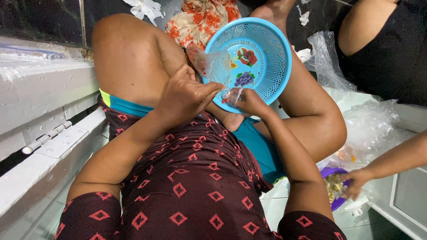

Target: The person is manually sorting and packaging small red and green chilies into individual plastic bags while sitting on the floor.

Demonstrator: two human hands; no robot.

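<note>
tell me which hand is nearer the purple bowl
Right. The right hand is up by the blue basket, on the purple bowl's side; the left hand is farther across.

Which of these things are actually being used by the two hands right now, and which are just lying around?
In use:
left hand
right hand
clear bag, held by both
blue basket, under the bag

Lying about:
loose plastic bags
floral cloth
purple bowl, at another person's hand

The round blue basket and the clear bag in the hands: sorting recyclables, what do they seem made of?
Round blue basket: likely moulded plastic, with lattice walls, a glossy sheen and a printed fruit picture. Clear bag: apparently thin plastic film, see-through and crinkled, pinched by left hand and right hand.
</note>
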